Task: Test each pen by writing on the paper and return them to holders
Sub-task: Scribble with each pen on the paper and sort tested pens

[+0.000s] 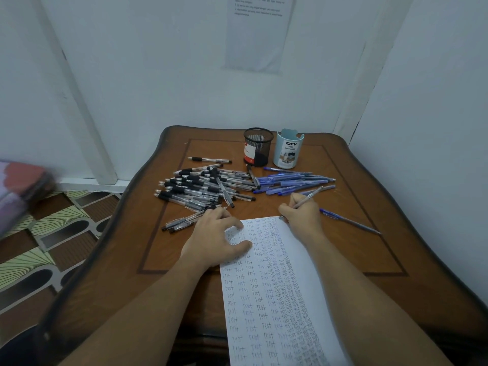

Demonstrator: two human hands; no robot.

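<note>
R hand [301, 215] pinches a grey pen [307, 198] in a writing grip, fingers curled round the barrel; tip is down at the top right corner of the paper [264, 286], just under the fingers; back end slants up & away to the right past the knuckles. Paper runs from that grip back toward the person, btwn both forearms, covered w/ rows of "test", denser on the side nearer the R hand. Blue pens [287, 183] lie in a loose heap just beyond the grip, nearest ones close to the held pen's back end; black pens [200, 188] are heaped beyond & left of it, nearer the L hand [214, 233]; a lone blue pen [348, 220] lies just right of the R wrist.

Holders stand well beyond the grip, past both heaps, side by side & nearly touching: black mesh holder [258, 146] on the left, light blue holder [289, 150] marked "DIY desk organizer" on the right; mesh one shows only a dark base through its wall; inside of the blue one can't be told.

L hand lies flat, fingers spread, thumb & forefinger pressing the paper's top left corner; it grips nothing. Both forearms bare, reaching fwd over the wooden table [369, 260].
</note>
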